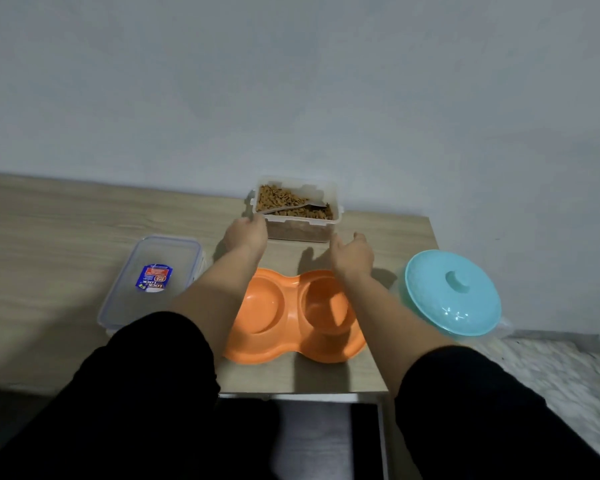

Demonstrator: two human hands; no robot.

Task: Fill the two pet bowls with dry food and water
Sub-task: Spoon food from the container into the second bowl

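An orange double pet bowl [293,349] lies on the wooden table, both of its wells holding nothing. Behind it stands an uncovered clear container of brown dry food [296,209] with a pale scoop [293,207] lying in the kibble. My left hand [246,233] rests at the container's left front corner, fingers curled against its wall. My right hand [353,252] hovers just right of the container's front, fingers apart and holding nothing. Both forearms cross over the bowl.
The container's clear lid [153,278] with a blue label lies flat to the left. A turquoise lidded dish [452,292] sits at the table's right edge. The wall is close behind; the table's [49,237] front edge is near me, a pale rug at lower right.
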